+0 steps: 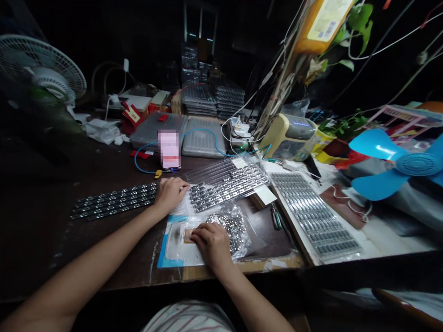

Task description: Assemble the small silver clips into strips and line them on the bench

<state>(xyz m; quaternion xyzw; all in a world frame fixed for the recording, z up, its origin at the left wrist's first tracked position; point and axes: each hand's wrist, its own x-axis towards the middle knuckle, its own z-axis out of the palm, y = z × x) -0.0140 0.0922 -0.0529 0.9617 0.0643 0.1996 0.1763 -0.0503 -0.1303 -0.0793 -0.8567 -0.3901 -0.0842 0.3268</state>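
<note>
Our desk (117,249) has a part-filled plastic tray (213,174), many metal bits (238,227) left; we can't tell if our fingers (201,234) pinch.

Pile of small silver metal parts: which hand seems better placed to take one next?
Probably the right hand, close by the pile; the left hand is farther off, by the long dark silver-dotted strips.

To your left, long dark strips (116,201) dotted with shiny bits lie flat, side by side, slanting away to the right. Ahead of you, similar strips fill the nearer rows of a clear ridged tray (214,173). Closer to you lies a loose heap of small shiny metal pieces (237,228), with a small orange-brown piece (188,236), partly covered, left of it.
</note>
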